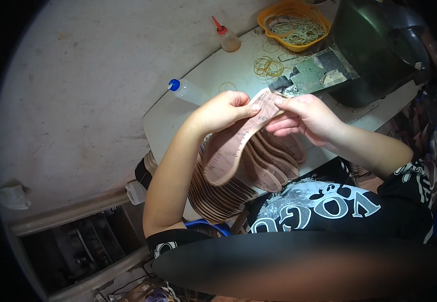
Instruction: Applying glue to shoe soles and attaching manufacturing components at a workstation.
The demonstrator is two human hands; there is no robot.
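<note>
A brownish-pink shoe insole [226,151] with a pale stitched-looking edge is held up over the table, its wide end toward me. My left hand [228,109] grips its narrow end from the left, thumb on top. My right hand [304,118] pinches the same end from the right, thumb on top and the other fingers curled below. The narrow end is close to a small dark part [280,83] of a machine; whether they touch I cannot tell. Below the held insole, more insoles [266,166] lie fanned out, beside a long overlapping row of insoles [213,201] at the table's near edge.
The machine's green metal plate [311,73] and large dark body [374,50] stand at the right. Behind are a yellow basket [264,22] of pale bands, loose yellow bands [268,67], a red-tipped bottle [230,43] and a blue-capped bottle [191,92]. A wall [93,90] borders the left.
</note>
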